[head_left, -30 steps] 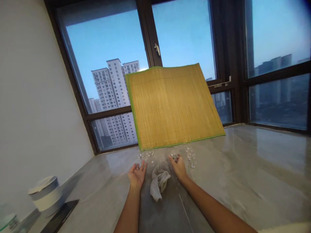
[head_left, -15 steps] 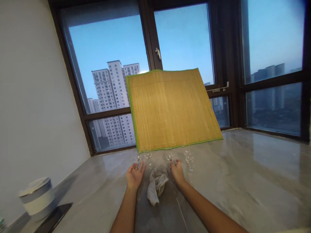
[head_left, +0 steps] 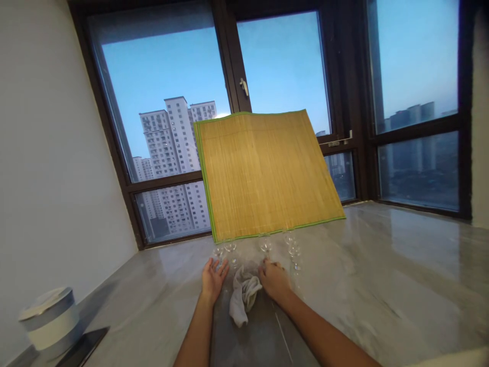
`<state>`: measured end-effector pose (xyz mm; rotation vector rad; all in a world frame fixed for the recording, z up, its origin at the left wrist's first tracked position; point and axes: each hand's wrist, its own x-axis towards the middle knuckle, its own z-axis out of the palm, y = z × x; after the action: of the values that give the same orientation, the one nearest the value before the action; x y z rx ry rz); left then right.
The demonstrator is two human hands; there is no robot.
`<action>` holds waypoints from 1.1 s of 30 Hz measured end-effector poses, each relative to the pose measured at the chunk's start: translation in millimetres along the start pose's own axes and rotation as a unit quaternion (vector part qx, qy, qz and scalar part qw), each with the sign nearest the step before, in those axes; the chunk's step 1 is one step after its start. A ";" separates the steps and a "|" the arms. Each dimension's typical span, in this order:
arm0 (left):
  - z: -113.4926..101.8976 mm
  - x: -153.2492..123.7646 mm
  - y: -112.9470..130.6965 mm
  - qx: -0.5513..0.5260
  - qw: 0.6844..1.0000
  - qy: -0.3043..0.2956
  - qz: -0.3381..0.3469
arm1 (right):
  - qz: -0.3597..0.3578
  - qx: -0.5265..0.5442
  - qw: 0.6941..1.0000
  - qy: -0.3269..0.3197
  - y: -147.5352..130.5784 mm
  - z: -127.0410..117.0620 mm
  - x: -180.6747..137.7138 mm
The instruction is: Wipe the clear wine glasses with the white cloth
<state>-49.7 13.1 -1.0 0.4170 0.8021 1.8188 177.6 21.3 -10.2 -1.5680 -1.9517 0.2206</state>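
My right hand [head_left: 275,281] is closed with curled fingers at the lower part of a clear stemmed glass [head_left: 265,244]; the fingers hide the stem. My left hand [head_left: 214,279] is open, palm turned inward and fingers spread, just in front of a small clear glass [head_left: 218,250]. Beside that one stands another stemmed glass [head_left: 230,246]. To the right of my right hand are more clear glasses [head_left: 293,250], overlapping and hard to tell apart. A crumpled pale cloth [head_left: 244,296] lies between my forearms, close to the right hand.
Behind the glasses a bamboo mat [head_left: 267,176] with green edging leans against the window. On the left, a lidded grey-and-cream container [head_left: 53,321] stands by a dark flat object [head_left: 84,347]. All rests on a grey marbled countertop [head_left: 382,285].
The fingers of my right hand have shifted left and curled in more around the glass's lower part. My left hand stays open by its glass. The whole view has swung slightly.
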 end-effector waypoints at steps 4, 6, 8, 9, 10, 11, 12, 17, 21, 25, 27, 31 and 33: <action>3.4 0.3 -3.1 0.026 1.000 0.016 0.005 | -0.026 -0.044 0.998 -0.021 -2.7 -2.5 0.3; 4.0 0.7 -3.9 0.035 0.999 0.022 0.005 | -0.028 -0.048 0.998 -0.025 -0.8 -1.5 3.5; 4.2 0.9 -4.3 0.042 0.999 0.027 0.004 | -0.029 -0.046 0.998 -0.028 2.7 0.2 7.8; 4.2 0.9 -4.4 0.045 0.999 0.027 0.003 | -0.027 -0.044 0.998 -0.029 4.7 1.1 10.1; 4.2 0.7 -4.4 0.048 0.998 0.027 0.002 | -0.024 -0.044 0.998 -0.030 6.9 2.1 12.3; 4.2 0.5 -4.3 0.050 0.998 0.026 0.001 | -0.020 -0.043 0.998 -0.030 9.1 3.1 14.3; 4.2 0.2 -4.2 0.051 0.998 0.025 0.001 | -0.017 -0.041 0.999 -0.030 11.1 3.9 16.0; 3.6 -1.3 -2.1 0.050 0.999 0.015 -0.003 | -0.012 -0.028 0.999 -0.027 15.8 4.5 19.0; 3.3 -1.4 -1.4 0.051 0.999 0.004 -0.012 | -0.020 -0.010 1.000 -0.021 11.3 0.1 17.6; 3.3 -0.5 -3.5 0.051 0.999 0.001 -0.012 | -0.077 0.087 0.993 0.002 2.6 -3.6 14.1; 3.9 -0.2 -4.8 0.051 0.999 0.006 -0.010 | -0.131 0.184 0.974 0.021 -2.3 -5.9 9.0; 6.7 -1.7 -5.8 0.051 0.999 0.008 -0.011 | -0.253 0.288 0.924 -0.014 -12.5 -13.3 -7.9; 8.1 -3.4 -5.6 0.054 0.998 0.005 -0.012 | -0.284 0.280 0.914 -0.071 -16.7 -15.3 -16.1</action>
<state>-39.6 13.8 1.3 0.4658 0.9123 1.7619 174.0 -2.1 4.4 -0.6015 -2.1120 0.5954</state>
